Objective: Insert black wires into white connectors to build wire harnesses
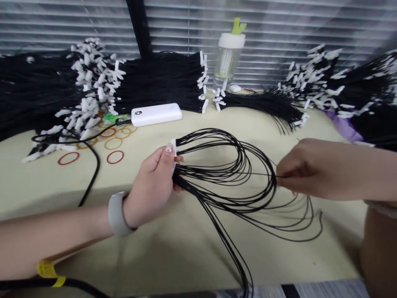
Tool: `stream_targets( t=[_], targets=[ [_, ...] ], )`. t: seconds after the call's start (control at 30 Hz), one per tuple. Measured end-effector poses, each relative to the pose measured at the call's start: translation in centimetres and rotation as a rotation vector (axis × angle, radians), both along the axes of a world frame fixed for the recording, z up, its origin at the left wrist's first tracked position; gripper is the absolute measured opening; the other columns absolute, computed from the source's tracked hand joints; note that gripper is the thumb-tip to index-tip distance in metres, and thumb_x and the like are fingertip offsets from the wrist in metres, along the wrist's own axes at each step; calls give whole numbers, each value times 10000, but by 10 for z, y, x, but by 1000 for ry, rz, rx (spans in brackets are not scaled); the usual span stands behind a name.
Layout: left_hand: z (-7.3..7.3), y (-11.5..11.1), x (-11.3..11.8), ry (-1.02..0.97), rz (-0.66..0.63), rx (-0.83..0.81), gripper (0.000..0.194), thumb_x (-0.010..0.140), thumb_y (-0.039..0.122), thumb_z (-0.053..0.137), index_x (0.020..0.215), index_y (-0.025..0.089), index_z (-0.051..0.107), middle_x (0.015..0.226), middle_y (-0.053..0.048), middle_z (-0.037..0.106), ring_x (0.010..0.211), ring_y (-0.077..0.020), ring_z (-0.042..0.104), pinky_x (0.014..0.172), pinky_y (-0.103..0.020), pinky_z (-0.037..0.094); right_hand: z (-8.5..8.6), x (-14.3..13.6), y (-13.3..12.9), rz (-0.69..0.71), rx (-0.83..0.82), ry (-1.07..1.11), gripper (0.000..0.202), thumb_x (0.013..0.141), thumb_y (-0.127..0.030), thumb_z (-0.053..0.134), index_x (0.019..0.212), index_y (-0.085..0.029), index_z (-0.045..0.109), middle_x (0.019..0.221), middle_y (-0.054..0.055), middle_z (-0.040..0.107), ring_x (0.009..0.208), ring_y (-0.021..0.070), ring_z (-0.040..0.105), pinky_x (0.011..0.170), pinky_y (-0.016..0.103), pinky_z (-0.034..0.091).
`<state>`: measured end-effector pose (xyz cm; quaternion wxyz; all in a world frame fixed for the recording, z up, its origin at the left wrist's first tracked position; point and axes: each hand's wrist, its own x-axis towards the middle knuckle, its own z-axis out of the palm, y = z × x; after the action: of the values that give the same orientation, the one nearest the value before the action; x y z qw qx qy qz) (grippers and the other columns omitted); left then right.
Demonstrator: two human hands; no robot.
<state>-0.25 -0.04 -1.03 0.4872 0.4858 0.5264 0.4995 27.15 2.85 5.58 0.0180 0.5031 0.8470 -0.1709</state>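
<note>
Left hand (151,186) closed on white connectors (174,148), right hand (305,169) pinching a black wire (260,174); looped cable bundle (240,152) between them.
Behind: power bank (156,115), rubber bands (115,163), bottle (226,62), cable stacks (161,82) near the blinds (173,29); tabletop (164,248) spreads toward the near edge, loose wires (243,282) trailing across it.

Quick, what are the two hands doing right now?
Left hand: closed, holding a white plug with black wires.
Right hand: closed, pinching a thin black wire.

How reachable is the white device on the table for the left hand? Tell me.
Probably yes: the white device lies just beyond the left hand, with nothing visible between them, though that hand is holding white connectors on black wires.
</note>
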Motion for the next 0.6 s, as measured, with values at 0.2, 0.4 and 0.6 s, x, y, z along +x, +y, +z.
stream_targets(
  t=[0.2,0.4,0.6],
  targets=[
    [-1,0,2,-1,6,22,305,810,459,393,703,180,457,567,32,453,425,-62,425,380,-168,364,15,-29,-17,132,67,-15,146,759,-357,489,803,-230,546,387,-80,372,328,28,294,324,143,175],
    [0,1,3,12,27,40,306,803,454,405,714,170,474,598,23,455,424,-59,420,369,-173,368,12,-51,-32,183,200,265,138,769,-299,502,710,-203,581,456,-58,423,419,33,327,414,150,278],
    [0,-3,4,53,11,66,308,820,451,371,695,181,450,588,32,427,436,-65,408,377,-181,347,-5,-74,-38,253,65,332,271,809,-284,466,574,-150,440,508,-50,424,491,35,338,473,178,264]
  ],
)
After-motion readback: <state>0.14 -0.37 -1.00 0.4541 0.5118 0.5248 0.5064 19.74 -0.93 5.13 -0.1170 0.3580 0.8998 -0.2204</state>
